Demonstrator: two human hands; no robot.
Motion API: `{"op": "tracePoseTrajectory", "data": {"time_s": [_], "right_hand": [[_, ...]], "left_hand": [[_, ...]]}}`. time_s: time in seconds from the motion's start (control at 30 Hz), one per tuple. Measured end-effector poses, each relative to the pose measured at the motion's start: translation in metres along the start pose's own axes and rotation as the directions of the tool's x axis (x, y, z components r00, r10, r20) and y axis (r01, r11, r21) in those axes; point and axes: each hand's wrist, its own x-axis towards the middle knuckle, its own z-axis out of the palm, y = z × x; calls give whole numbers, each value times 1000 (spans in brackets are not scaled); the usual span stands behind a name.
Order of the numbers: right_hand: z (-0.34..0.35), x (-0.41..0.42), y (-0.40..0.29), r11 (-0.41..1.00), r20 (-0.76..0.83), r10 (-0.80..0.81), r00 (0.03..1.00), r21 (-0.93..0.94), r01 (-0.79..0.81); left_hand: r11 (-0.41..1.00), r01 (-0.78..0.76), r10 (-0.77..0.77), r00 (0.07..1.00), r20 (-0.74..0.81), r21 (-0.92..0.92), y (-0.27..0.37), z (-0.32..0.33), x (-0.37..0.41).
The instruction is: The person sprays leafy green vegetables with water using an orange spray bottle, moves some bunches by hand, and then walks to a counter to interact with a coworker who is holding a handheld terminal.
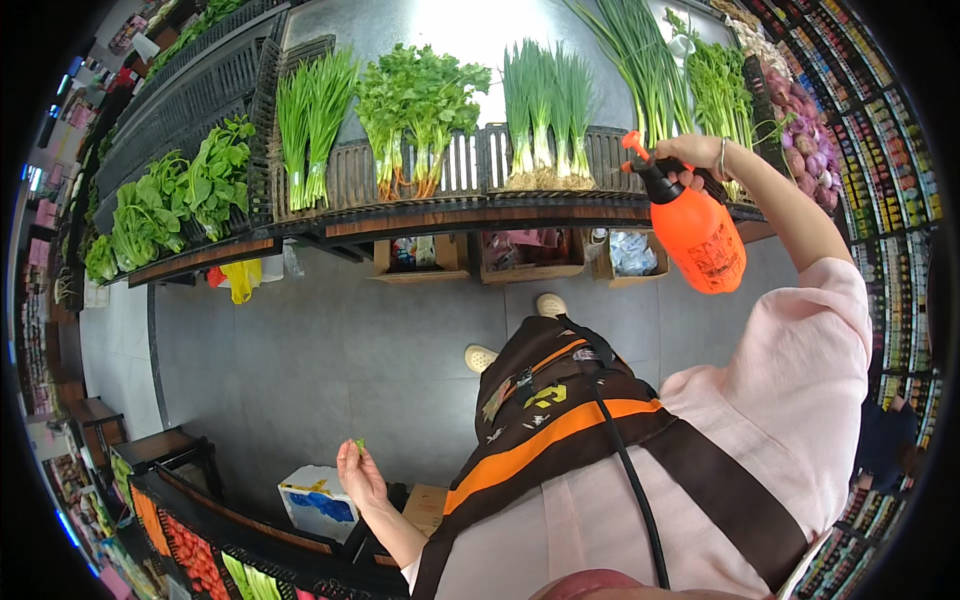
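My right hand point(694, 161) grips the black handle of an orange pump spray bottle point(699, 236), which hangs tilted at the front edge of the vegetable shelf. Low over the floor on the other side, my left hand point(361, 472) pinches a small green leaf piece point(361, 445) between thumb and fingers. On the shelf, from left to right, stand garlic chives point(311, 120), coriander with roots point(420, 105), spring onions point(547, 112), long green onions point(645, 75) and a leafy bunch like celery point(720, 90). Leafy greens point(214, 180) lie in a black crate farther left.
Red onions point(810, 142) are piled at the shelf's right end. Cardboard boxes point(532, 270) and a yellow plastic bag point(241, 280) are under the shelf. Behind my left hand are a white foam box point(319, 499) and a rack with tomatoes point(195, 555). A person point(889, 442) is at the far right.
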Motion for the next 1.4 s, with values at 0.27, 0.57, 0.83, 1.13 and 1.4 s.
{"op": "tracePoseTrajectory", "data": {"time_s": [0.27, 0.57, 0.83, 1.13, 1.4], "right_hand": [[-94, -8, 85, 998, 58, -21, 998, 68, 17], [-247, -51, 201, 855, -132, -71, 989, 502, 128], [-365, -55, 248, 906, -482, 53, 875, 391, 160], [-473, -12, 237, 776, -527, -33, 849, 522, 354], [-468, -10, 230, 584, -361, -94, 928, 735, 345]], "left_hand": [[999, -39, 36, 989, 145, 18, -60, 124, -48], [982, 173, -187, 923, 336, 72, -167, 321, -131], [982, 113, -161, 921, 353, 153, -177, 379, -168], [990, 35, -88, 914, 395, 139, -179, 411, -198], [993, 7, -53, 922, 384, 120, -181, 401, -205]]}}
